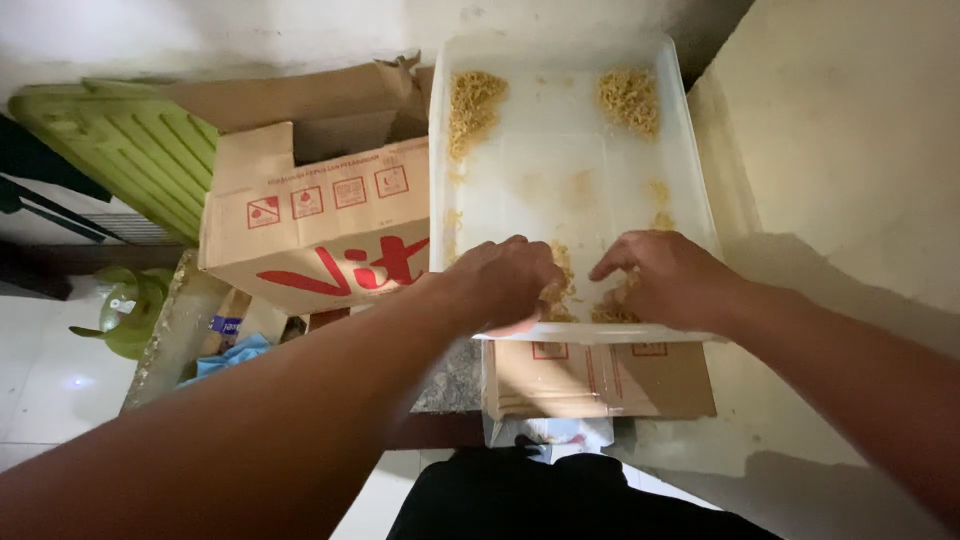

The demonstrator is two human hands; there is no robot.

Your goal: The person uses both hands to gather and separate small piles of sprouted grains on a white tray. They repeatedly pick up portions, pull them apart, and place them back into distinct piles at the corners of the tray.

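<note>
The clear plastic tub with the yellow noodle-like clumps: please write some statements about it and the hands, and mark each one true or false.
1. Both hands reach into the near end of the clear rectangular plastic tub. True: the left hand and the right hand are both inside its near rim.
2. Dry yellow noodle-like clumps lie in the far corners of the tub. True.
3. The tub rests on a green slatted plastic crate. False: it rests on a brown cardboard box; the green slatted crate stands apart at the far left.
4. The open brown cardboard box with red print stands right of the tub. False: it stands on its left.
</note>
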